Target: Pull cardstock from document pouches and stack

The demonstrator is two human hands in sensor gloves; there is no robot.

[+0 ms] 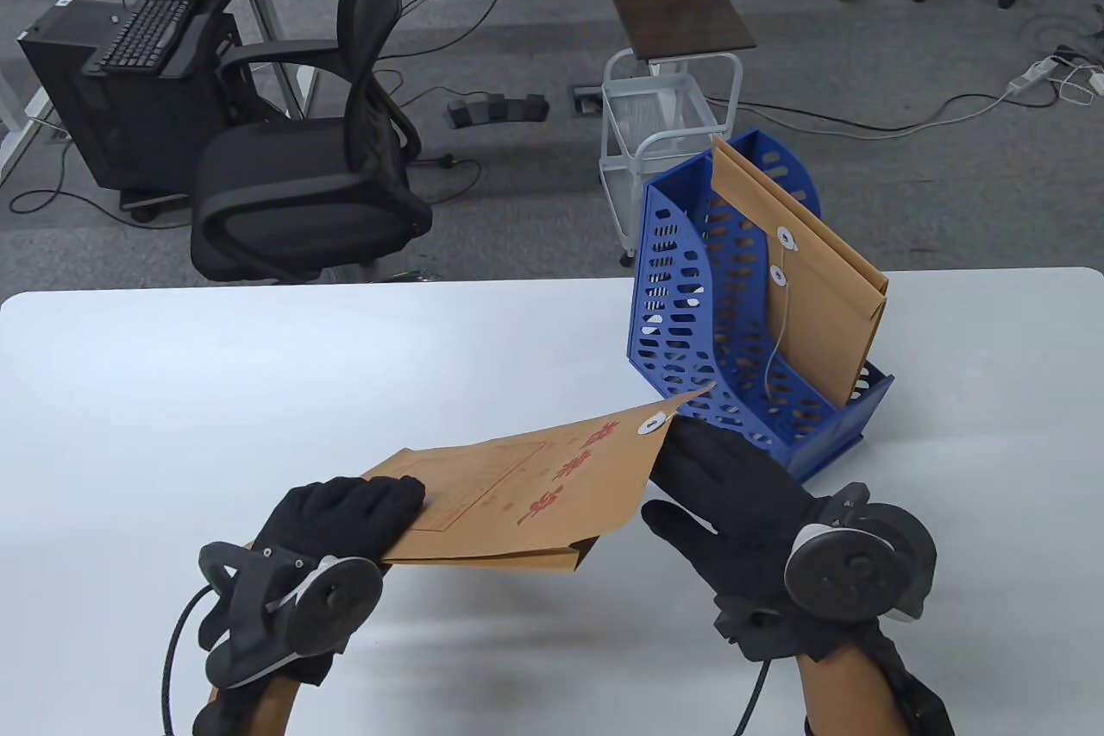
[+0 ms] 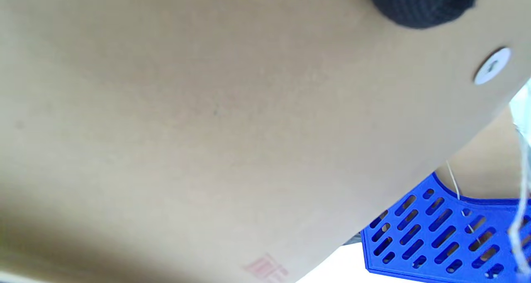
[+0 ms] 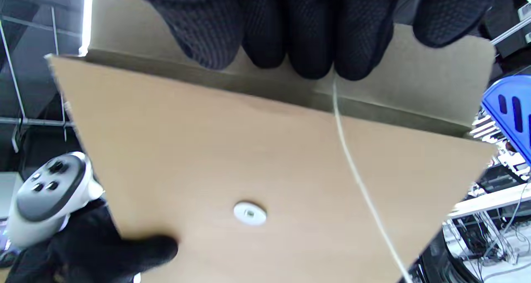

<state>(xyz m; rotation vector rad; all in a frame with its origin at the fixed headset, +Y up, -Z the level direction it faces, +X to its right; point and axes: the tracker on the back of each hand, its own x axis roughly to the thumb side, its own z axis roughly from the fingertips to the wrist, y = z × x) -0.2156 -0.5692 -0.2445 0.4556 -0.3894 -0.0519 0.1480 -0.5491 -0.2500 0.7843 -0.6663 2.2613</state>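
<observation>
A brown kraft document pouch [image 1: 535,486] with red print is held tilted above the white table [image 1: 259,374]. My left hand [image 1: 345,512] grips its closed lower end. My right hand [image 1: 724,477] is at the flap end, fingers extended beneath the flap and thumb spread apart below. In the right wrist view my fingers [image 3: 290,34] lie against the opened flap [image 3: 415,79] at the pouch mouth, above the white button [image 3: 249,213] and loose string [image 3: 356,171]. The pouch [image 2: 207,108] fills the left wrist view. No cardstock shows.
A blue perforated file rack [image 1: 668,253] stands on the table's right, just beyond my right hand, holding more upright kraft pouches [image 1: 819,287] with string ties. It also shows in the left wrist view [image 2: 435,229]. An office chair [image 1: 328,166] and cart stand behind the table.
</observation>
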